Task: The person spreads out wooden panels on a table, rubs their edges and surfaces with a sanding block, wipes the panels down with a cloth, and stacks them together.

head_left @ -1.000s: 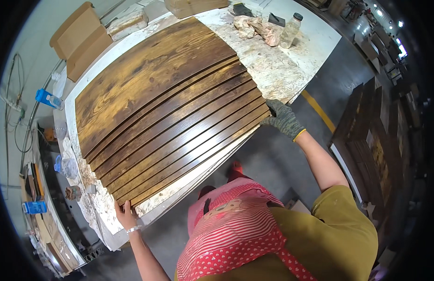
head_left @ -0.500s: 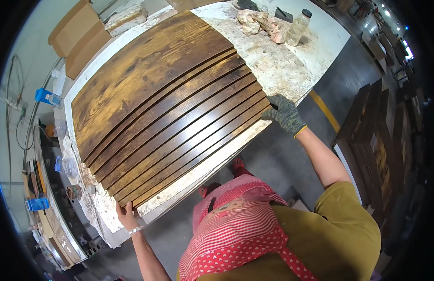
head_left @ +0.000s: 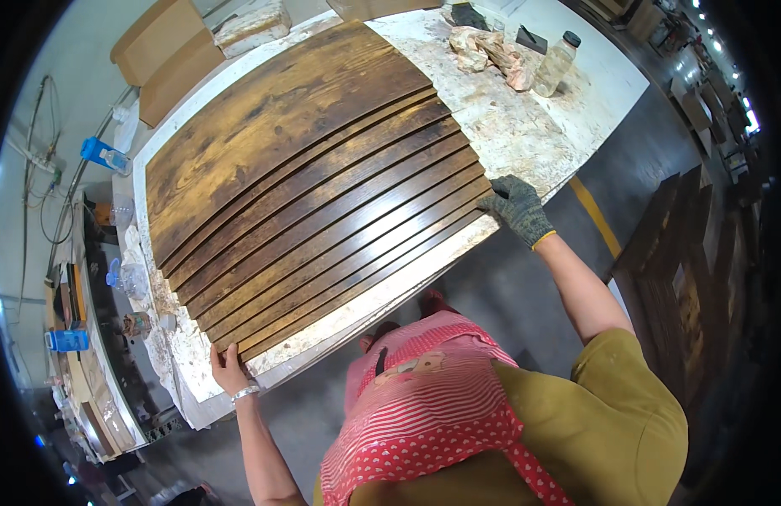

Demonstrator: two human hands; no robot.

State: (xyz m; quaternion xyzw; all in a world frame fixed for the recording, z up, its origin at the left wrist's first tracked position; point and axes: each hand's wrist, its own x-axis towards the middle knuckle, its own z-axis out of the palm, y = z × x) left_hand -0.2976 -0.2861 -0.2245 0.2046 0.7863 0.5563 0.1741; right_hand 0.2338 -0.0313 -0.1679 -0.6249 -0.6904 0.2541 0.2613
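Observation:
Several dark stained wooden boards (head_left: 323,202) lie overlapped like steps across a white stained worktable (head_left: 525,135). My left hand (head_left: 228,368), bare with a wristband, grips the left end of the nearest board at the table's front edge. My right hand (head_left: 515,207), in a grey glove, holds the right end of the same nearest boards. I wear a red striped apron and an olive shirt.
A crumpled rag (head_left: 491,52), a clear plastic bottle (head_left: 555,64) and a dark tool lie on the table's far right. Cardboard boxes (head_left: 167,52) stand beyond the far left corner. A cluttered side bench (head_left: 78,337) runs along the left. Dark boards (head_left: 677,278) are stacked at right.
The view has shifted slightly over the table. Both hands stay at the ends of the nearest board, with my right hand a little lower along the table's edge.

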